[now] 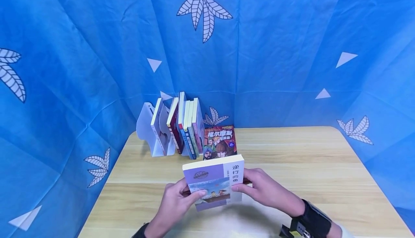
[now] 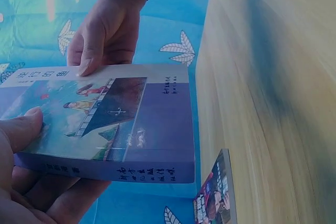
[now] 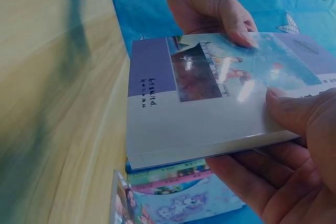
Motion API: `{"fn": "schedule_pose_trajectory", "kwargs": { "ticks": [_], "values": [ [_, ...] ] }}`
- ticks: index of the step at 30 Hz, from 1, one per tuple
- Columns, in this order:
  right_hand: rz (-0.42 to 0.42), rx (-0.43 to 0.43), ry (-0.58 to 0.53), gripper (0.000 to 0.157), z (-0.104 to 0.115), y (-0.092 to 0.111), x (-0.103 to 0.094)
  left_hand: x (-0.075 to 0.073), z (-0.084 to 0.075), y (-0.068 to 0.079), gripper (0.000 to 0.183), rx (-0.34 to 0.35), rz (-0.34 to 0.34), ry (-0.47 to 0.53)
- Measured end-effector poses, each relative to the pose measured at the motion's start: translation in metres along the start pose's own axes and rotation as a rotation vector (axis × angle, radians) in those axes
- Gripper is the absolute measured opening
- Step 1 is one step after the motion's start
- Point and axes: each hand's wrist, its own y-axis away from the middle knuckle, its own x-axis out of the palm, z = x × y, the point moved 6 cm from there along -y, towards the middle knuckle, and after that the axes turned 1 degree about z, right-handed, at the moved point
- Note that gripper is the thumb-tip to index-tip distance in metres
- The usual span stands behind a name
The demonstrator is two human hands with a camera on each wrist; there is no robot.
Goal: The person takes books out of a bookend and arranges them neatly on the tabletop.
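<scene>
A purple and white paperback book [image 1: 212, 182] is held up over the table, its cover facing me and its top edge tilted away. My left hand [image 1: 176, 203] grips its left side, thumb on the cover picture and fingers behind. On the opposite side my right hand [image 1: 267, 191] pinches the white edge, thumb in front. The left wrist view shows the purple spine [image 2: 105, 170] by the left fingers. In the right wrist view the right thumb [image 3: 294, 111] presses on the white strip of the cover, with fingers underneath.
Behind the held book, a red comic-style book [image 1: 220, 140] leans near the back. To its left, several upright books [image 1: 186, 129] stand in a white bookend rack [image 1: 144, 124]. The wooden table [image 1: 291, 151] meets a blue patterned cloth [image 1: 275, 50] at the back and sides.
</scene>
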Motion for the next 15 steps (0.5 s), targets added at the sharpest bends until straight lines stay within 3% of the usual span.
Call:
{"fn": "schedule_pose_trajectory", "kwargs": {
  "ticks": [6,15],
  "values": [
    [-0.015,-0.081,0.024,0.038,0.002,0.003,0.001,0.001,0.0,-0.003,0.04,-0.065,0.035,0.01],
    [-0.083,-0.169,0.034,0.034,0.004,0.006,-0.003,0.002,0.011,-0.01,0.049,-0.26,0.087,0.076]
  ]
}}
